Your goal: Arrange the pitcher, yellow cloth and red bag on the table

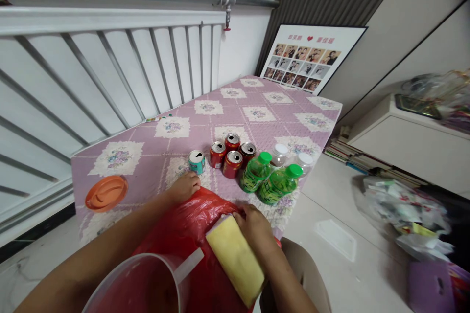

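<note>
The red plastic bag (pixel 191 227) lies on the purple quilted mattress (pixel 227 122), just in front of the cluster of red cans (pixel 232 154). The left hand (pixel 183 187) rests curled on the bag's far edge, near the teal can (pixel 197 161). The right hand (pixel 255 227) grips a yellow sponge (pixel 235 259) atop the bag. Green bottles (pixel 268 178) stand beside the cans.

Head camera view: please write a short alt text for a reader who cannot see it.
Two bare hands rest on a red plastic bag on a table with a purple floral cloth; the right hand holds a yellow sponge, the left hand lies near a teal can. Behind stand four red cans and two green bottles.
</note>
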`<state>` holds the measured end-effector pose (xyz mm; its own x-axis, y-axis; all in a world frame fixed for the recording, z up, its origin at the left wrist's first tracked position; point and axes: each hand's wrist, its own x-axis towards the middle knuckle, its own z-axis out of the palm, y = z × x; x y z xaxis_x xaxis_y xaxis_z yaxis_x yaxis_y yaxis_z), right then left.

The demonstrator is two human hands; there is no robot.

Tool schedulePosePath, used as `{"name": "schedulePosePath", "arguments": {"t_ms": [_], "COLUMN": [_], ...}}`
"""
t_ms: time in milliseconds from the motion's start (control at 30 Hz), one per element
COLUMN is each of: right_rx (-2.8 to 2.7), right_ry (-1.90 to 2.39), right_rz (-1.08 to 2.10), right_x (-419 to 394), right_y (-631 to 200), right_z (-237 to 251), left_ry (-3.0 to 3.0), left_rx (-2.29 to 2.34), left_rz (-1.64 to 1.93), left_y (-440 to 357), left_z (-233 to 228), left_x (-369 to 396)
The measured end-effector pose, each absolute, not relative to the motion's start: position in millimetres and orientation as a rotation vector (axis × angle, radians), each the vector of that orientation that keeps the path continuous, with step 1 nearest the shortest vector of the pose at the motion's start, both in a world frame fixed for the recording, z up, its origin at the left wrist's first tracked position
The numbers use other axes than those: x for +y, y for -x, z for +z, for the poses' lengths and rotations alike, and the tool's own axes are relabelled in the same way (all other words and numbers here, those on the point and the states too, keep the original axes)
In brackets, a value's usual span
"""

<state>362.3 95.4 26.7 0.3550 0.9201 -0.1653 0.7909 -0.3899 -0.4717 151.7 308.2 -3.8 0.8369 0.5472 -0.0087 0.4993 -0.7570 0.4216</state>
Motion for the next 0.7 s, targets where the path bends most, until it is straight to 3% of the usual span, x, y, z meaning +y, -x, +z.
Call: {"name": "schedulePosePath", "arguments": {"t_ms": [500, 700], "right_rx": [-1.538, -1.467], "right_ry": [2.314, 2.447], "right_rz": [0.648, 0.475], "right_x": [96.3, 91.0], "right_y": [-359.5, -360.2], "right_z": [23.7, 14.7], "left_ry": [-2.571, -2.594], "left_rx": [0.983, 1.162], "left_rz": [0.061, -0.007], "left_y": [-146.4, -145.5], "left_z": [2.4, -9.3], "left_x": [310.0, 308.1]}}
